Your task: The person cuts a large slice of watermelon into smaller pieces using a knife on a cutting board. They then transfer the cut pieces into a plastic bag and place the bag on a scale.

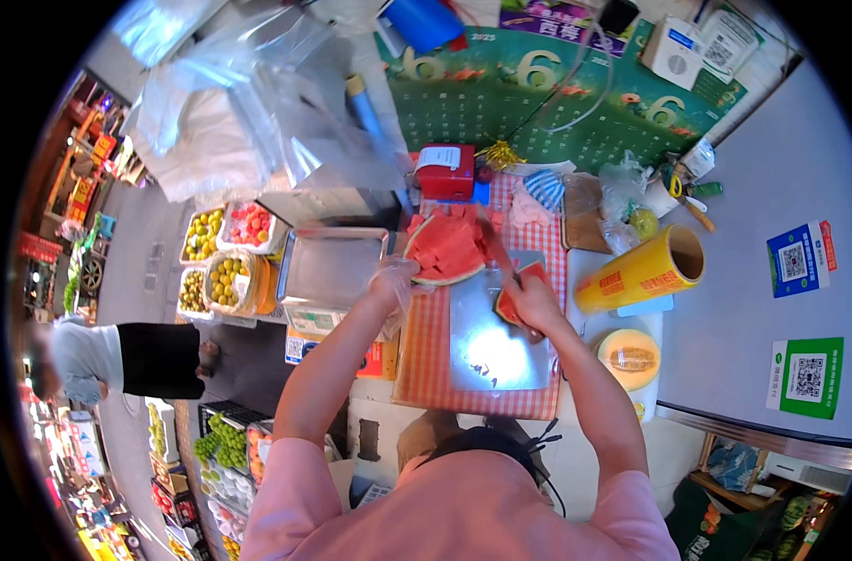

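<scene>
Checked cloth here; watermelon on it, prob. hefty, slippery, soft; hold by rind, where L hand pinches; R hand grips knife.

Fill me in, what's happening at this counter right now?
The person's left hand, in a clear plastic glove, is at the left edge of a large watermelon piece cut into chunks; its exact grip is unclear. The right hand grips a knife, blurred, beside that piece. A smaller watermelon wedge is by the right hand, and a cut melon sits further right.
</scene>
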Demonstrator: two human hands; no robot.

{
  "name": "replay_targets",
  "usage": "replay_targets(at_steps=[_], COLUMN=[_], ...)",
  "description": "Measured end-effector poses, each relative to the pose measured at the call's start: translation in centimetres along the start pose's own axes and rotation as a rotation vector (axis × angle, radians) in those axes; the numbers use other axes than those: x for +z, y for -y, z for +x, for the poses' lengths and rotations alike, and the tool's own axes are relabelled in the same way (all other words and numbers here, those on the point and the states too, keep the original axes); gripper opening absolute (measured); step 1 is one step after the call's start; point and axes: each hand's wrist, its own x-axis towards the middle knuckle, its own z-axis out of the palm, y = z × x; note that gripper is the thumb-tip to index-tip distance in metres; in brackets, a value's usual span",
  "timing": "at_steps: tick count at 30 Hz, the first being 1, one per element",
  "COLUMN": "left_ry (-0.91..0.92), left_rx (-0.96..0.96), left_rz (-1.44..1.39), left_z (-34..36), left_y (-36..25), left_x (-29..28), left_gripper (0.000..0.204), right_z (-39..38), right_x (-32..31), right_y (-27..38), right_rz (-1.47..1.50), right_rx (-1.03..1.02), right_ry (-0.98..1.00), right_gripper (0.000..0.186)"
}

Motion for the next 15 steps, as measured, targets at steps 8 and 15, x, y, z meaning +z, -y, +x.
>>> replay_targets(at_steps=[8, 15], left_ry=[-0.277, -0.364], left_rx=[-0.283, -0.238], left_rz=[0.361, 0.631], left_z=[1.1, 1.9], left_y=[-8.5, -10.6], left_x=[7.8, 9.2], left_gripper=[0.023, 0.006], right_z=[6.0, 7.1], right_x=[-0.9, -2.5], right_y=[0.0, -1.1], right_rz=[-0.301, -0.343], right_rx=[-0.074, 0.013], right_ry=[-0.041, 0.032], right_gripper=[0.047, 0.045])
